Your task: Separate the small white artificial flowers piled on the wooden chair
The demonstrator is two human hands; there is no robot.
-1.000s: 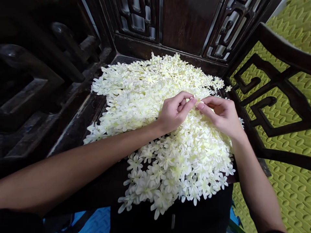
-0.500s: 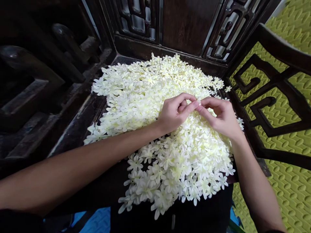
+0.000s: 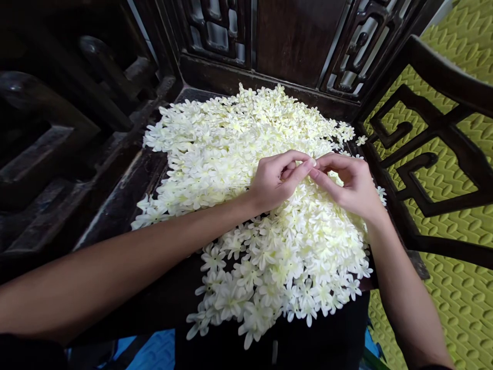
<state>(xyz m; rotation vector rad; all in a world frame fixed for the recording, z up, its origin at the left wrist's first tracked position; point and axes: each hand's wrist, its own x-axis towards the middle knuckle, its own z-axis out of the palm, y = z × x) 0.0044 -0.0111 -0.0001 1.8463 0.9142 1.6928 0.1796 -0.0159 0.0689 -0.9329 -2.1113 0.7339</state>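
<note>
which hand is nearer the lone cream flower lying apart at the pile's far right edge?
Right. The right hand sits just below and left of the lone cream fabric flower; the left hand is farther left, fingertips meeting the right's.

The cream-white artificial flowers (image 3: 246, 154) look like thin matt cloth. The carved chair (image 3: 296, 46) beneath is dark wood with a dull, worn sheen. The yellow-green floor mat (image 3: 458, 293) seems embossed foam.

Dark carved wooden chair back (image 3: 296, 41) blocked twelve o'clock, fretwork armrest (image 3: 435, 149) three o'clock; bare dark seat wood (image 3: 127, 200) lay open at nine.
</note>
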